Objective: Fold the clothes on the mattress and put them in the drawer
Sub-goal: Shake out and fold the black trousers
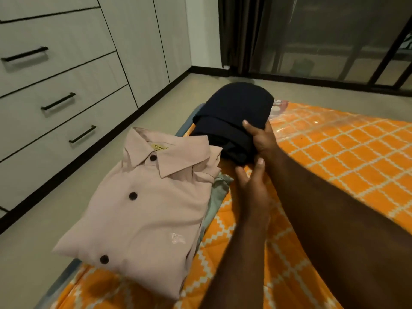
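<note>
Head view. Right hand (259,139) is gripping the right edge of a folded navy garment (231,117). Its thumb is lying across the top layer, and its fingers are curling round the side, mostly hidden by the cloth. Left hand (252,188) is working just on the near side of the right one. Its thumb is pressing against the garment's near corner, and its fingers (242,175) are tucking beneath the lower edge, so both hands are closing on the same bundle.

The navy garment is sitting on the mattress (334,163), whose orange cover is showing a white lattice pattern. The bundle is extending away from the fingers toward the mattress's far corner. Its layered folds are facing the camera and its far end is looking rounded.

Immediately left of the left fingers, a folded pink shirt (142,208) is lying collar-up with three dark buttons showing. Its shoulder is touching the navy garment's near-left side. A pale green garment (220,190) is peeking out from under the pink shirt, just beside the left fingers.

Beyond the right fingers, clear plastic wrap (289,117) is glinting on the mattress surface.

Well to the left of both hands, across a strip of floor (156,103), a bank of white drawers (55,103) with black bar handles is standing fully closed. Far beyond the fingers, a dark curtain (236,30) is hanging beside a glass door (334,36).
</note>
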Motion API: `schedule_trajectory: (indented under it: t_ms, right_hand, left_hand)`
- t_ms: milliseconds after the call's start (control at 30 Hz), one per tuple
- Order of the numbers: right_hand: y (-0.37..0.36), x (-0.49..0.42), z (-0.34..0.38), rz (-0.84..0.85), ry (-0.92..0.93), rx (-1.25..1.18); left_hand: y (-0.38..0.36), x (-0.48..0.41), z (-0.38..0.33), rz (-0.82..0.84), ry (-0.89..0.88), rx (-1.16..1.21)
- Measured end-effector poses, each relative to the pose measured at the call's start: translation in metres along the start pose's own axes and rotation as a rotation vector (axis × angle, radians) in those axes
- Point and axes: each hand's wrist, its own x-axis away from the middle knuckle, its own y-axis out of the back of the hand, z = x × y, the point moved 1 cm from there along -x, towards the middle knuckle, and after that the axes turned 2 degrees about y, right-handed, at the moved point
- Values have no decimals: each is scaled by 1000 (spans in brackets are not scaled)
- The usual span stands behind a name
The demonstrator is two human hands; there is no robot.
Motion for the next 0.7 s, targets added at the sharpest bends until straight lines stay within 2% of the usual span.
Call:
schedule_trajectory:
  t_ms: [100, 300, 400, 567, 700]
  right_hand:
    - [1, -2, 9, -17, -41, 88]
    - [1, 26, 32, -145, -11, 567]
    - [-2, 48, 53, -160, 14, 732]
    - [22, 110, 85, -103, 57, 1030]
    - [73, 183, 97, -44, 24, 1253]
  left_hand:
    - [-4, 4, 0, -65, -2, -139]
    - [1, 17, -10, -186, -78, -478]
    - [4, 26, -7, -163, -112, -611]
    - [11, 51, 0, -100, -155, -576]
    - [7, 76, 9, 46, -284, -756]
